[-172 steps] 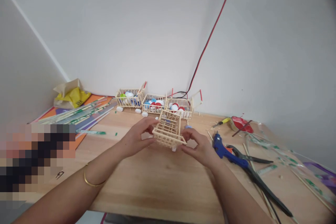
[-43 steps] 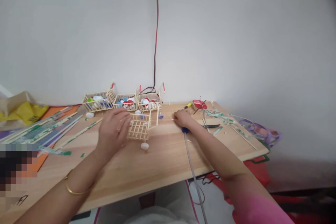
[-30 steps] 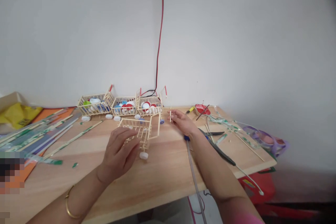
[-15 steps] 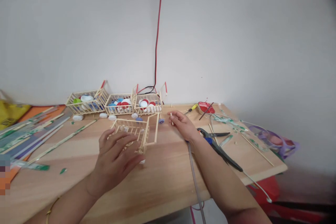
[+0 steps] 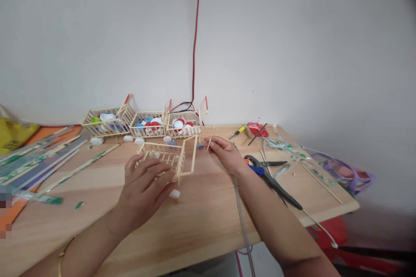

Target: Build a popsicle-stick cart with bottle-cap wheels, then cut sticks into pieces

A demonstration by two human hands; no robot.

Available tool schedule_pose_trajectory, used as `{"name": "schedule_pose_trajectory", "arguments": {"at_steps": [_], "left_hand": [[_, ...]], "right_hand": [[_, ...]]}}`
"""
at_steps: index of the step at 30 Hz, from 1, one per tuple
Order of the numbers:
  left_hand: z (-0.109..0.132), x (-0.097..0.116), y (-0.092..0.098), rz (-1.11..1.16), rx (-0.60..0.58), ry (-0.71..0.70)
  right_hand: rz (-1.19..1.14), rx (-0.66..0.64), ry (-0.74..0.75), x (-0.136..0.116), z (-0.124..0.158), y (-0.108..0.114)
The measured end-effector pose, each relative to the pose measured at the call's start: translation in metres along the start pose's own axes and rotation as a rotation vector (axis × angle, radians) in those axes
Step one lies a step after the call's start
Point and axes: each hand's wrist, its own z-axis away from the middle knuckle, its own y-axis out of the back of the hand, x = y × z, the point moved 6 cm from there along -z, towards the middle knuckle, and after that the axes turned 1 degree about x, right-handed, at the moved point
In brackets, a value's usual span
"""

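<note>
A short stick (image 5: 208,145), upright a second ago, now tilts in the right hand's (image 5: 227,156) pinch, apparently being adjusted beside a wooden cart (image 5: 180,165) left of centre on the worktop (image 5: 208,216). The left hand (image 5: 143,188), well apart, spreads over the cart, hiding its near side; whether it grips is unclear. The right forearm (image 5: 269,214) obscures a blue tool (image 5: 256,169).

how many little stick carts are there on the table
4. A left cart, a middle cart and a right cart in a row at the back; a front cart, partly hidden by the left hand.
</note>
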Motion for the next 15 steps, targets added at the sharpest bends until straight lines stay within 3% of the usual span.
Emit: {"name": "schedule_pose_trajectory", "arguments": {"at_steps": [11, 15], "left_hand": [[-0.009, 0.001, -0.012, -0.017, -0.006, 0.086], [-0.005, 0.002, -0.004, -0.058, 0.063, 0.058]], "right_hand": [[-0.167, -0.030, -0.070, -0.003, 0.004, -0.007], [-0.212, -0.058, -0.101, -0.008, 0.009, -0.015]]}}
